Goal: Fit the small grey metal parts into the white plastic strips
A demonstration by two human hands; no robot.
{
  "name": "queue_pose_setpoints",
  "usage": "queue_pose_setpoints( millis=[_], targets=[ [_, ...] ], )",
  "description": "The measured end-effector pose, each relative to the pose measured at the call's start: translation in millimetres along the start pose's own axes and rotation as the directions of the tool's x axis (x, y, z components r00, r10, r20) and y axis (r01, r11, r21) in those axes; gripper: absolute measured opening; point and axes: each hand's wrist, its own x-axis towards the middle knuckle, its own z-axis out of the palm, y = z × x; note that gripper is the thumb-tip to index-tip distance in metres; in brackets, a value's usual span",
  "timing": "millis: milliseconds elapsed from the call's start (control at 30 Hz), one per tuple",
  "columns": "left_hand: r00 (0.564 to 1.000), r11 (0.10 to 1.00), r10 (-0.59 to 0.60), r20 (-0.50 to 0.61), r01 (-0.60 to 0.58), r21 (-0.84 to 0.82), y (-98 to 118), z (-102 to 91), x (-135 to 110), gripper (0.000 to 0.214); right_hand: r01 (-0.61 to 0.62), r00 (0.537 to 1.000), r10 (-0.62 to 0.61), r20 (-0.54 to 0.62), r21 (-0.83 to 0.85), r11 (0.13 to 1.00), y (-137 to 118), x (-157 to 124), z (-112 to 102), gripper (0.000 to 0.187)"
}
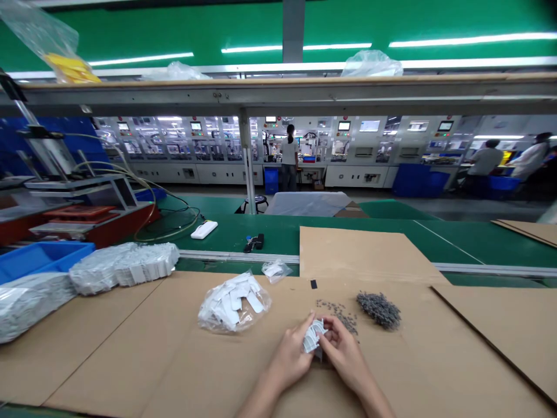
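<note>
A small bundle of white tabs is being held at the centre of the view, just above the bottom edge, with its long axis tilting from lower left to upper right. The person's left hand is grasping it from the 8 o'clock side with curled fingers, while the right hand is pinching its upper end from 4 o'clock. Neither hand is released or clenched into a fist, and the bundle is sitting slightly nearer the left hand. The fingers are hiding much of it, so its exact shape and the number of tabs remain hard to make out.

Just beyond the hands, at 1 o'clock, a mound of tiny dark grey parts is resting on a brown cardboard sheet, with loose bits scattering toward the fingers. They are too small to identify. At 10 o'clock, a clear plastic bag of white tabs is lying open, and a smaller bag is sitting beyond it.

Farther left, silvery packs are lying beside a blue tray, which the frame is cutting off. Across a green conveyor, at 12 o'clock, a co-worker is standing with their back turned, facing a row of machines.
</note>
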Motion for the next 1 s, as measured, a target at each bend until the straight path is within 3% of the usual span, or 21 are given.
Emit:
queue_pose_setpoints(
  millis=[133,233,333,400,500,600,667,733,800,867,1000],
  targets=[
    [0.959,0.922,-0.194,-0.208,0.105,-0.374,-10.3,-1.2,8.1,0.04,0.027,0.977,-0.017,-0.212,0.046,0.999,2.2,1.6,-5.3,0.028],
    [0.926,0.728,-0.343,-0.16,0.155,-0.668,-13.2,-0.7,13.3,0.038,0.098,0.946,-0.1,-0.308,-0.024,0.995,2.1,1.1,-1.9,0.024],
    [0.914,0.555,-0.405,-0.018,0.23,-0.8,-13.2,0.9,13.4,0.036,0.205,0.95,-0.242,-0.197,-0.19,0.96,-2.2,-2.2,10.6,0.013],
    [0.923,0.522,-0.385,0.011,0.228,-0.822,-13.1,0.8,12.5,0.035,0.257,0.954,-0.29,-0.075,-0.292,0.921,-8.1,-4.5,19.1,0.011],
    [0.941,0.581,-0.337,-0.026,0.186,-0.793,-13.6,-1.4,12.2,0.032,0.301,0.952,-0.301,0.059,-0.368,0.88,-19.4,-6.3,24.1,0.015],
    [0.95,0.789,-0.257,-0.177,0.101,-0.607,-12.2,-2.5,11.5,0.025,0.326,0.945,-0.291,0.148,-0.38,0.865,-27.8,-7.5,20.1,0.019],
    [0.957,0.921,-0.142,-0.253,0.034,-0.388,-8.6,-0.9,9.5,0.02,0.317,0.948,-0.303,0.097,-0.38,0.869,-28.6,-9.0,16.3,0.019],
    [0.98,0.982,-0.033,-0.197,-0.005,-0.189,-3.5,1.8,6.2,0.016,0.297,0.944,-0.329,-0.017,-0.388,0.873,-25.9,-10.8,13.9,0.02],
    [0.997,0.998,0.03,-0.065,-0.033,-0.046,1.0,4.4,3.1,0.011,0.287,0.94,-0.336,-0.063,-0.391,0.875,-22.5,-12.4,13.0,0.022],
    [0.998,0.997,0.053,0.023,-0.054,0.052,3.2,5.6,1.3,0.007,0.292,0.947,-0.321,-0.014,-0.376,0.879,-20.9,-13.1,12.5,0.021],
    [0.998,0.993,0.035,0.05,-0.04,0.112,0.7,4.9,1.4,0.012,0.287,0.958,-0.272,0.093,-0.328,0.9,-24.0,-12.0,10.3,0.017]
  ],
)
